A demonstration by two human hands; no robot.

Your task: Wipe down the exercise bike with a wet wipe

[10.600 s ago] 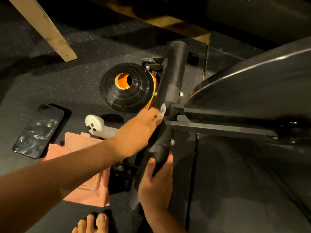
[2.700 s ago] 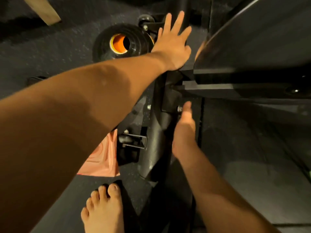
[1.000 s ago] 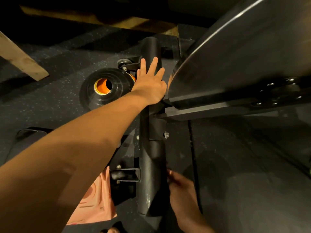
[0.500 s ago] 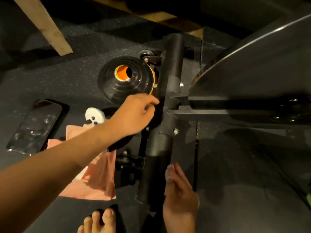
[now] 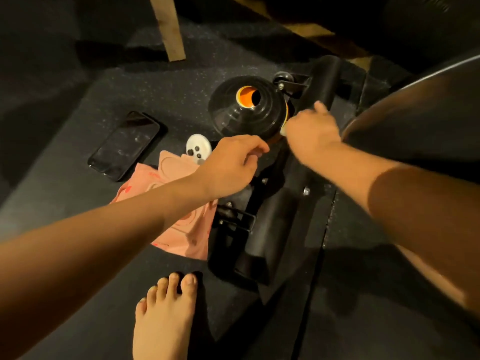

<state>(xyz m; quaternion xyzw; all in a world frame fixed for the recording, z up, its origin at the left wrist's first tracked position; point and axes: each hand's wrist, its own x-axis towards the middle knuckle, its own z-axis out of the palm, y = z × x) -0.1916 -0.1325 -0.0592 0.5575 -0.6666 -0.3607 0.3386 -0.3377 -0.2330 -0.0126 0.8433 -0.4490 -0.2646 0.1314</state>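
Observation:
The exercise bike's black base bar point(image 5: 270, 216) runs from the upper right down towards my foot. Its dark housing point(image 5: 428, 100) fills the right side. My right hand point(image 5: 311, 133) is on the bar's upper part, fingers curled round a white wet wipe point(image 5: 283, 129), of which only a small edge shows. My left hand point(image 5: 231, 167) hovers just left of the bar with loosely curled fingers, and I see nothing in it.
A black and orange round object point(image 5: 246, 113) sits against the bar's left side. On the dark floor mat lie a phone point(image 5: 124, 146), a pink wipes pack point(image 5: 179, 211) and a white round device point(image 5: 198, 150). A wooden leg point(image 5: 168, 29) stands behind. My bare foot point(image 5: 166, 315) is at the front.
My right hand has moved with the wipe from the bar's near end up to its upper part. My left hand has drawn back a little to the left.

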